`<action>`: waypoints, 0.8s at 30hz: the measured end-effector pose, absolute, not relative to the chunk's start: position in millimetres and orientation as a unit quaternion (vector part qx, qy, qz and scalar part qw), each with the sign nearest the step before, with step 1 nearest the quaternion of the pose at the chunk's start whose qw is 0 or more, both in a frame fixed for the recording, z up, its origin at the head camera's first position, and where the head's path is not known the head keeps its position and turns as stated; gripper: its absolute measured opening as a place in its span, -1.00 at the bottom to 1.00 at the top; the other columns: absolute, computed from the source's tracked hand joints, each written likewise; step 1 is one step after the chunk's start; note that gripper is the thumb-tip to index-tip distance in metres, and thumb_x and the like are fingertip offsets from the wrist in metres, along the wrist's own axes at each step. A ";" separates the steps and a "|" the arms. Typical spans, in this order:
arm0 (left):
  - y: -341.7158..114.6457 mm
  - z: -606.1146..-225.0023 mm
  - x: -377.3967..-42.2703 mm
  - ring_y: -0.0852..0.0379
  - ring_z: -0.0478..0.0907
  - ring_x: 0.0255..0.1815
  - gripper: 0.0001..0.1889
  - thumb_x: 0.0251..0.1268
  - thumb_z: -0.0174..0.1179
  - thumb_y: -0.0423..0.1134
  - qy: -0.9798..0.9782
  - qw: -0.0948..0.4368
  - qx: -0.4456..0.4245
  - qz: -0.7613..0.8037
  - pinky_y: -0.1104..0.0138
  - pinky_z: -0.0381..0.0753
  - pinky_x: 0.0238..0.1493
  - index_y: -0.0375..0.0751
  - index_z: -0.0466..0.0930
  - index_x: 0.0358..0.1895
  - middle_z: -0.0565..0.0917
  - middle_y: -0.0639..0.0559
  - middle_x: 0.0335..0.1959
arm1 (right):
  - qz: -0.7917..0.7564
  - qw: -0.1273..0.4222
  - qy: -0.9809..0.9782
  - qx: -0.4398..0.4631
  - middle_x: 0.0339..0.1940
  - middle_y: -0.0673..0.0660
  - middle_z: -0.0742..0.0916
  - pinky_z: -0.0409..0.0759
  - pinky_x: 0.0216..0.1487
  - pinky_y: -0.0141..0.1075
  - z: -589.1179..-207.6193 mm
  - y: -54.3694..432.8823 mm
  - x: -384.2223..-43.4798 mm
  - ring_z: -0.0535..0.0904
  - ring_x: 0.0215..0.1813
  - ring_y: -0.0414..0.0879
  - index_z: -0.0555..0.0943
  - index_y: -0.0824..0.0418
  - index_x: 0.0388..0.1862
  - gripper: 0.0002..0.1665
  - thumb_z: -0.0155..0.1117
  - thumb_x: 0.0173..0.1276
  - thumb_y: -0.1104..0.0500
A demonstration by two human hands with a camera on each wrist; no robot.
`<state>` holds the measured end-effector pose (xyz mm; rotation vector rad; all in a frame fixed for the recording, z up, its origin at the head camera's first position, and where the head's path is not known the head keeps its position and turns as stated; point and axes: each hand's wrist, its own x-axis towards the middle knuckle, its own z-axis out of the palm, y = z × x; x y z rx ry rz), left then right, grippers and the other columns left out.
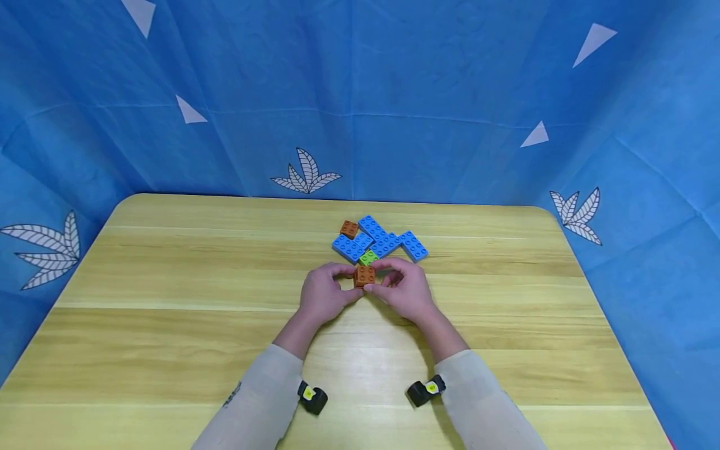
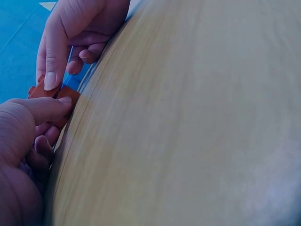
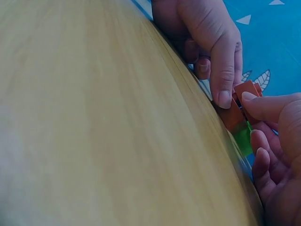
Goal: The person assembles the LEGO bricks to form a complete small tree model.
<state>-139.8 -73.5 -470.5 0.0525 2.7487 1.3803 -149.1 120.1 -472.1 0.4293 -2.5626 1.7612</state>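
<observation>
Just in front of a cluster of toy bricks, both hands meet over two orange-brown building bricks, one above the other. My left hand (image 1: 324, 294) pinches the lower brick (image 3: 233, 119) between thumb and fingers, close to the tabletop. The upper brick (image 3: 245, 86) is pinched by my right hand (image 1: 407, 290), its thumb on the near side. In the right wrist view the upper brick sits tilted against the lower one; whether their studs are joined I cannot tell. Fingers cover parts of both bricks. Right behind them lies a green brick (image 1: 368, 257).
Several blue bricks (image 1: 386, 245) lie behind the hands, some touching, with another blue brick (image 1: 413, 246) at their right end. A separate orange-brown brick (image 1: 349, 229) lies at the back left of them. The wooden table (image 1: 169, 281) ends at a blue curtain (image 1: 394, 156).
</observation>
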 end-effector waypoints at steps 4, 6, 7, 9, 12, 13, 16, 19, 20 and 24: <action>-73.4 -469.6 -139.6 0.11 0.47 -0.36 -0.61 0.06 0.55 -0.07 0.892 0.032 0.016 0.451 0.27 0.48 -0.33 -0.06 0.75 -0.03 0.67 0.14 -0.18 | 0.559 0.002 -0.816 0.149 -0.28 0.08 0.70 0.53 -0.41 -0.27 -472.9 120.5 -151.2 0.55 -0.40 -0.03 0.73 0.16 -0.06 -0.61 0.60 0.10 0.31; -73.4 -469.7 -139.7 0.11 0.47 -0.36 -0.61 0.06 0.55 -0.07 0.892 0.031 0.016 0.451 0.27 0.48 -0.34 -0.07 0.75 -0.03 0.67 0.14 -0.18 | 0.556 -0.001 -0.817 0.155 -0.29 0.11 0.68 0.51 -0.40 -0.27 -472.9 120.8 -152.1 0.53 -0.40 -0.02 0.73 0.17 -0.05 -0.61 0.60 0.10 0.31; -73.5 -469.8 -139.6 0.10 0.47 -0.36 -0.61 0.06 0.55 -0.08 0.891 0.031 0.016 0.452 0.27 0.48 -0.34 -0.07 0.75 -0.03 0.67 0.14 -0.18 | 0.554 -0.003 -0.817 0.158 -0.29 0.14 0.68 0.50 -0.40 -0.27 -472.9 120.9 -152.6 0.53 -0.40 -0.01 0.73 0.18 -0.04 -0.60 0.60 0.11 0.31; -73.5 -470.1 -139.7 0.10 0.47 -0.36 -0.61 0.07 0.55 -0.08 0.891 0.031 0.017 0.452 0.27 0.48 -0.34 -0.08 0.75 -0.03 0.68 0.14 -0.18 | 0.549 -0.008 -0.819 0.166 -0.27 0.17 0.68 0.48 -0.41 -0.27 -472.4 120.9 -153.7 0.52 -0.40 0.01 0.73 0.20 -0.03 -0.60 0.59 0.12 0.31; -73.3 -470.3 -139.4 0.10 0.47 -0.36 -0.62 0.07 0.55 -0.09 0.891 0.030 0.019 0.452 0.26 0.48 -0.34 -0.09 0.74 -0.03 0.68 0.13 -0.17 | 0.539 -0.016 -0.824 0.175 -0.26 0.25 0.68 0.45 -0.41 -0.27 -470.7 120.6 -154.5 0.51 -0.40 0.06 0.71 0.24 0.00 -0.59 0.57 0.14 0.33; -73.4 -470.6 -139.3 0.10 0.47 -0.36 -0.61 0.07 0.55 -0.09 0.892 0.030 0.020 0.452 0.26 0.48 -0.34 -0.09 0.74 -0.02 0.68 0.13 -0.17 | 0.537 -0.019 -0.825 0.176 -0.26 0.28 0.67 0.44 -0.41 -0.27 -469.8 120.2 -154.5 0.50 -0.40 0.08 0.71 0.26 0.00 -0.60 0.55 0.15 0.34; -74.5 -472.0 -139.1 0.11 0.46 -0.41 -0.59 0.06 0.55 -0.07 0.889 0.030 0.024 0.457 0.27 0.46 -0.39 -0.08 0.74 -0.01 0.67 0.15 -0.18 | 0.538 -0.029 -0.823 0.178 -0.26 0.38 0.64 0.43 -0.42 -0.28 -460.9 118.2 -151.1 0.49 -0.40 0.14 0.69 0.32 -0.01 -0.62 0.52 0.16 0.38; -76.5 -473.7 -138.5 0.11 0.45 -0.46 -0.59 0.07 0.53 -0.07 0.877 0.028 0.033 0.479 0.29 0.44 -0.45 -0.06 0.72 0.01 0.66 0.16 -0.19 | 0.543 -0.035 -0.820 0.177 -0.26 0.43 0.62 0.43 -0.41 -0.30 -446.6 115.8 -144.9 0.48 -0.41 0.16 0.68 0.37 -0.02 -0.63 0.50 0.16 0.42; -77.3 -473.9 -138.1 0.10 0.44 -0.47 -0.59 0.08 0.53 -0.10 0.869 0.025 0.038 0.493 0.30 0.43 -0.46 -0.06 0.72 0.02 0.65 0.16 -0.19 | 0.545 -0.035 -0.818 0.177 -0.26 0.44 0.62 0.43 -0.41 -0.30 -441.8 115.1 -142.9 0.48 -0.41 0.16 0.67 0.39 -0.03 -0.63 0.49 0.16 0.43; -80.0 -473.0 -136.6 0.09 0.43 -0.49 -0.62 0.15 0.48 -0.19 0.838 0.009 0.064 0.541 0.32 0.41 -0.49 -0.07 0.71 0.07 0.64 0.11 -0.18 | 0.551 -0.028 -0.814 0.183 -0.27 0.42 0.62 0.44 -0.40 -0.27 -433.3 113.7 -138.9 0.49 -0.40 0.14 0.67 0.39 -0.04 -0.65 0.50 0.16 0.42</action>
